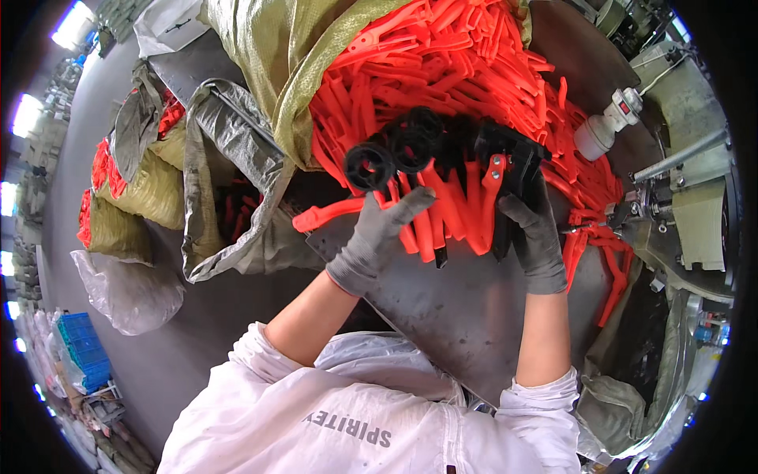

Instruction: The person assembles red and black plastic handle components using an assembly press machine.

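The left grip (375, 237), in a gray glove, is closed partway around the left side of a bunch of red-and-black pieces (450, 205) — its thumb lies across the front, pointing toward the right grip (538, 241), and its other fingers are mostly hidden. The right grip, gloved alike, is curled partway on the bunch's right side, thumb in front. The bunch is between the 2 grips, red ends fanned downward, with black rings (369, 167) just above the left grip. Beyond both grips, a heap of red parts (450, 71) spills from a yellow-green sack (260, 63) — the metal surface (474, 300) shows below and between the grips. A white fitting (608, 126) is above and right of the right grip.
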The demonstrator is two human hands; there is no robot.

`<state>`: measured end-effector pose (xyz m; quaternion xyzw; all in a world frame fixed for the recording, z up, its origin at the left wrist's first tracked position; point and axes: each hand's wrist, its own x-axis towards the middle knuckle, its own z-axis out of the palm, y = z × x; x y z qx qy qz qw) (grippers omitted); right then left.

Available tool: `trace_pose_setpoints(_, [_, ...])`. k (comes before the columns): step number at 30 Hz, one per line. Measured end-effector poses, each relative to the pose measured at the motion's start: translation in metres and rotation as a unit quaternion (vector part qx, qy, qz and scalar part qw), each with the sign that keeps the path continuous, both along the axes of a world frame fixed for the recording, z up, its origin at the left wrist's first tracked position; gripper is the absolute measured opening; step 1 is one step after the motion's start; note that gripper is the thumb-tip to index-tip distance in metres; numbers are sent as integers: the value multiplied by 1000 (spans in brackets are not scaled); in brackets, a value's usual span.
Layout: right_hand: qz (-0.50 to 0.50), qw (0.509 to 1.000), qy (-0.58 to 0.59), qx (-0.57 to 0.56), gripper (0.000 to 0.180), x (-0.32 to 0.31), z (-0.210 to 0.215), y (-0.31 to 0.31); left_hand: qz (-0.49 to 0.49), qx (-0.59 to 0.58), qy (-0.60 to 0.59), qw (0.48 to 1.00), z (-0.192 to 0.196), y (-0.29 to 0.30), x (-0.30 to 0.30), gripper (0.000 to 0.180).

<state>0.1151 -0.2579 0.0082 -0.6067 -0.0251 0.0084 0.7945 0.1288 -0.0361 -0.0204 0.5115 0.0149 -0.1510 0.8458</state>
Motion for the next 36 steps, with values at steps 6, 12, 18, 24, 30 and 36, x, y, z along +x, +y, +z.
trace_pose_setpoints(6, [-49,973,115,194,67,11,-6,10,-8,-48,0,999,-10,5,9,36])
trace_pose_setpoints(12, [-22,998,55,-4,72,18,-17,25,19,-85,-25,996,-23,3,13,40])
trace_pose_setpoints(18, [-43,983,16,-178,81,-35,-69,-20,-129,76,25,988,-14,8,-40,66])
trace_pose_setpoints(24, [-79,996,46,-9,100,-159,-98,-65,-38,215,-304,927,-6,-9,-97,107])
trace_pose_setpoints(30, [0,998,-4,-68,102,-102,-39,-6,-31,179,-283,942,2,47,-108,91])
trace_pose_setpoints(36, [321,918,97,211,84,-2,6,200,278,201,-77,936,32,163,-146,69])
